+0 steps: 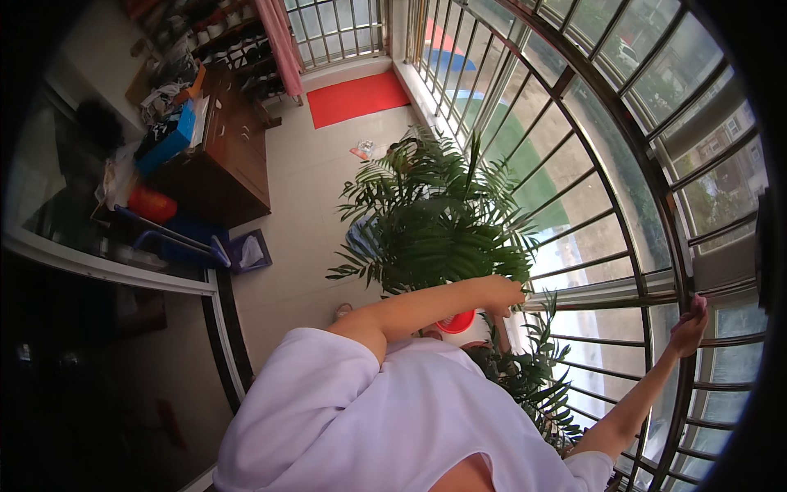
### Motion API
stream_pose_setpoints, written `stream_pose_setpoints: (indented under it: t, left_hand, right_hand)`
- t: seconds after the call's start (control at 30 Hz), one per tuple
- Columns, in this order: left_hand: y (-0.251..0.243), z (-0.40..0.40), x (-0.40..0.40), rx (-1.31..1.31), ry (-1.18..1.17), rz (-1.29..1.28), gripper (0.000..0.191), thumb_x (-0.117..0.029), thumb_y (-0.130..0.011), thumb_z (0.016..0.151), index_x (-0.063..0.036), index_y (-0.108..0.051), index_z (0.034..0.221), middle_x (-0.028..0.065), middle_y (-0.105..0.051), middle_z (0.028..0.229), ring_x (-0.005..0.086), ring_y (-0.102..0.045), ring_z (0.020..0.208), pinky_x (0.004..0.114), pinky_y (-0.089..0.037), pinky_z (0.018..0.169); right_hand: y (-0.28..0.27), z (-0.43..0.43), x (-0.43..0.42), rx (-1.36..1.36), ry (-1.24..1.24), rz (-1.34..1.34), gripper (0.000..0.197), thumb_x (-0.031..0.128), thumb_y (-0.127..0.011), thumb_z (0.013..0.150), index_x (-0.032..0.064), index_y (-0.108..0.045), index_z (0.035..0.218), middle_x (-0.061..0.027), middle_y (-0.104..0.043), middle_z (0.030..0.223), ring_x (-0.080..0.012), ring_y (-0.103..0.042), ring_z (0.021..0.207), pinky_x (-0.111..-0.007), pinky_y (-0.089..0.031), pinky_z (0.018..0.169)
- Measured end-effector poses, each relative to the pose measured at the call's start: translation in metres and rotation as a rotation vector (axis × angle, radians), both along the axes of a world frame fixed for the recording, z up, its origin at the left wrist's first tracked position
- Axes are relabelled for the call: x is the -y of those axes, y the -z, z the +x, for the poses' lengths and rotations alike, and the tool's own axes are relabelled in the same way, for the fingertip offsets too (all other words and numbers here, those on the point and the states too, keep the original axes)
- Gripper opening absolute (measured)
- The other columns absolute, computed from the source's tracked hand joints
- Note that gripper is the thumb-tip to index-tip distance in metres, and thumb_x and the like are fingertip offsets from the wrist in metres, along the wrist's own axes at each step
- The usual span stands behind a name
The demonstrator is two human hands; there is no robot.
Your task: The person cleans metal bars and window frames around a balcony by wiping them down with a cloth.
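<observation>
My right hand (688, 335) grips a crumpled pink cloth (698, 305) against a thick metal bar (674, 227) of the window grille. My left hand (505, 296) reaches across my body to the window side, by the lower frame (605, 301). Its fingers are partly hidden, so whether it grasps anything cannot be made out. A bushy palm-like plant (442, 227) stands just beyond my left forearm. Below that forearm, a red plastic basin (458, 322) shows in part. More leafy fronds (547, 393) rise between my two arms, beside the grille.
A brown wooden cabinet (237, 147) carries a blue box (166, 138) and clutter at the left. Near it sits a purple bin (249, 252). A red mat (358, 98) lies at the far end, by shoe racks (246, 55). A glass sliding door (117, 357) flanks me.
</observation>
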State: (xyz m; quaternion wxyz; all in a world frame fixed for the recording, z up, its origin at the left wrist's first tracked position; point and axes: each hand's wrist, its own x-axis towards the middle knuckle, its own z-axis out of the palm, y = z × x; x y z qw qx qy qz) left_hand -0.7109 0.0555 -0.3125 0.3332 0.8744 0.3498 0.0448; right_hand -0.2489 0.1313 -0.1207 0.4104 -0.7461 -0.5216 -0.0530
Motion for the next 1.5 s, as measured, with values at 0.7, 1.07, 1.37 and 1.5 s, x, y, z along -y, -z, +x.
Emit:
stream_pose_setpoints:
  t: [0.7,1.07,1.37,1.5]
  left_hand:
    - [-0.026,-0.495,0.069,0.818,-1.267,-0.258,0.035,-0.034,-0.052,0.097,-0.0028,-0.068,0.093,0.008,-0.064,0.082,0.0172,-0.059,0.073,0.031,-0.048,0.067]
    - [-0.035,-0.566,-0.019,0.726,-1.086,0.341,0.054,-0.046,-0.07,0.084,-0.0028,-0.058,0.113,0.0085,-0.061,0.1,0.0213,-0.06,0.09,0.035,-0.048,0.078]
    - [-0.054,-0.691,-0.147,1.426,-0.864,-0.74,0.038,-0.033,-0.047,0.1,-0.0078,-0.049,0.129,0.0041,-0.059,0.117,0.0156,-0.059,0.106,0.033,-0.046,0.096]
    - [-0.073,-0.729,-0.196,1.205,-0.822,-0.756,0.04,-0.033,-0.048,0.1,-0.0076,-0.048,0.13,0.0022,-0.059,0.115,0.0133,-0.059,0.104,0.031,-0.049,0.09]
  right_hand:
    - [0.14,-0.756,0.077,-1.73,-1.164,-0.593,0.038,0.023,-0.046,0.1,0.0034,-0.046,0.132,-0.0086,-0.058,0.125,-0.0204,-0.058,0.111,-0.037,-0.046,0.097]
    - [0.143,-0.901,0.017,-0.279,-1.329,-0.208,0.043,0.025,-0.057,0.09,0.0112,-0.055,0.131,-0.0175,-0.031,0.142,-0.0338,-0.042,0.124,-0.04,-0.04,0.099]
    - [0.137,-0.949,-0.13,-0.844,-1.202,-0.278,0.024,0.014,-0.059,0.094,0.0024,-0.064,0.114,-0.0087,-0.053,0.121,-0.0156,-0.057,0.104,-0.029,-0.046,0.087]
    - [0.165,-0.986,-0.19,-0.991,-1.26,-0.619,0.038,0.036,-0.056,0.096,0.0007,-0.065,0.107,-0.0022,-0.061,0.094,-0.0101,-0.054,0.091,-0.024,-0.042,0.082]
